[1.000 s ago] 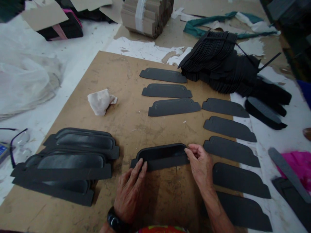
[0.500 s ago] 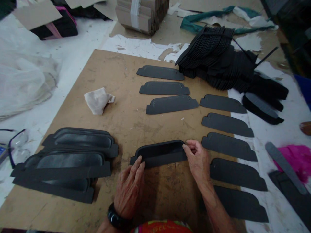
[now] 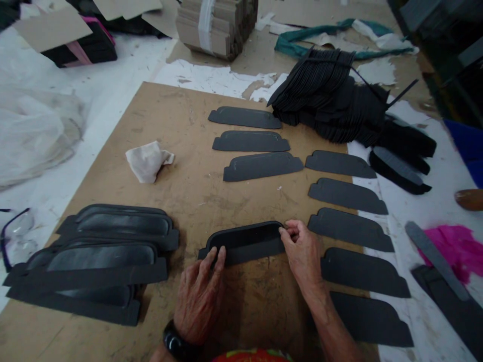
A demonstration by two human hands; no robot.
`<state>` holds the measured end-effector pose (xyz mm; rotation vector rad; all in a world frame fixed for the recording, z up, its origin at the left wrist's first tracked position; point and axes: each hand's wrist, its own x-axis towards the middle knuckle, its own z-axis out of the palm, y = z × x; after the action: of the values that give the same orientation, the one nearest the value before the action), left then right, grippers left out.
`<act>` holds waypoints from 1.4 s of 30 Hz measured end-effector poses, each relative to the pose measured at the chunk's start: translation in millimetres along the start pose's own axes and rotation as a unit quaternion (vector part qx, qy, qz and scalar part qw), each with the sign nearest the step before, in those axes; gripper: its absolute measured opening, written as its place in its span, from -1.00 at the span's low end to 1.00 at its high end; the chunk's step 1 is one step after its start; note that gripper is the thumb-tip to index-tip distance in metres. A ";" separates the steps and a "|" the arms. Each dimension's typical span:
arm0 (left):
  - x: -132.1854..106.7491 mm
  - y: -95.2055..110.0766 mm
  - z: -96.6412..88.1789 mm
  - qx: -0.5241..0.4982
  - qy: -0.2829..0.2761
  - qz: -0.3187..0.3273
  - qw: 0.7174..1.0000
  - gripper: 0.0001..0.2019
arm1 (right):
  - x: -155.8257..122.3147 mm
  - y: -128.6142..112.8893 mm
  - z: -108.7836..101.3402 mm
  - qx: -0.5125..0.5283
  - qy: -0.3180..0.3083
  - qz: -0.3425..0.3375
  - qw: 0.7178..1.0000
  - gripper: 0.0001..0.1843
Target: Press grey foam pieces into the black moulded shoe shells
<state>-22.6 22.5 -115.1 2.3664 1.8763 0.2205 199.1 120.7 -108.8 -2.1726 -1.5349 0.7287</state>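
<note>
A black foam piece with a raised rim [image 3: 245,242] lies near the front of the brown board [image 3: 181,125]. My left hand [image 3: 199,296] presses its fingers flat on the piece's left end. At the piece's right end my right hand [image 3: 302,251] pinches the edge with thumb and fingers. Just left of my left hand, a stack of similar finished black pieces [image 3: 101,256] rests on the board.
Three flat black pieces [image 3: 251,142] lie in a column ahead, and several more [image 3: 349,226] run down the right side. A big pile of black cut pieces [image 3: 339,105] sits at the back right. A crumpled white cloth [image 3: 148,161] lies left of centre. Glasses [image 3: 15,234] lie far left.
My hands stay on the same black piece; the left fingers slid slightly along its left end. The view shifted a little to the right and down.
</note>
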 end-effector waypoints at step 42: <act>51.2 56.3 -12.9 -0.173 -0.044 0.094 0.979 -0.42 | -53.9 5.1 19.0 -0.144 -0.041 -0.374 0.915 -0.52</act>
<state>40.5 59.6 -90.2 2.2666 1.4391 0.4158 176.9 68.3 -116.5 -1.5042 -2.4140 0.3433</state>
